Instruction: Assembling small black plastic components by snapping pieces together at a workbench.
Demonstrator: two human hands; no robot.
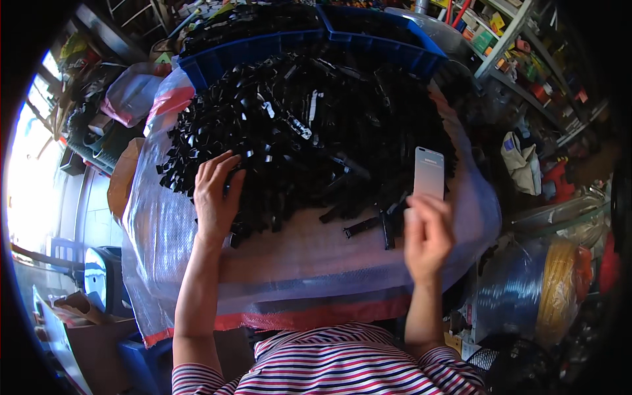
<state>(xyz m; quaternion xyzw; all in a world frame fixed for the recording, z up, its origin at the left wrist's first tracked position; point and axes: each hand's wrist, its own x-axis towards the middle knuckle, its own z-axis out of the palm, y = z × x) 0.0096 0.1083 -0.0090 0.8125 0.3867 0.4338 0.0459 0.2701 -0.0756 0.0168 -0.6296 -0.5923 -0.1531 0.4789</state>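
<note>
Left hand (216,201): palm down at the near left side of the pile, fingers a bit spread, thumb held away from them; I cannot tell if it pinches a bit.
Right hand (429,237): fingers bent in at the low end of the phone; they are blurry, so I cannot tell if they pinch it or only touch it.
Phone (429,172): at the near right side of the pile, screen lit and facing up to the person.
Pile (355,112): lots of small black bits in a big heap; some shine white, and a few long ones lie at the near edge, between the hands.
Sheet (178,240): whitish, with a red edge, under the pile and hanging down near the person.
Bins: a left blue bin (250,47) and a right blue bin (395,49), side by side behind the pile, with black things in them.
Shirt (336,359): stripy, on the person.
Right side: a yellow roll (556,289), and a full shelf (520,82) farther back.
</note>
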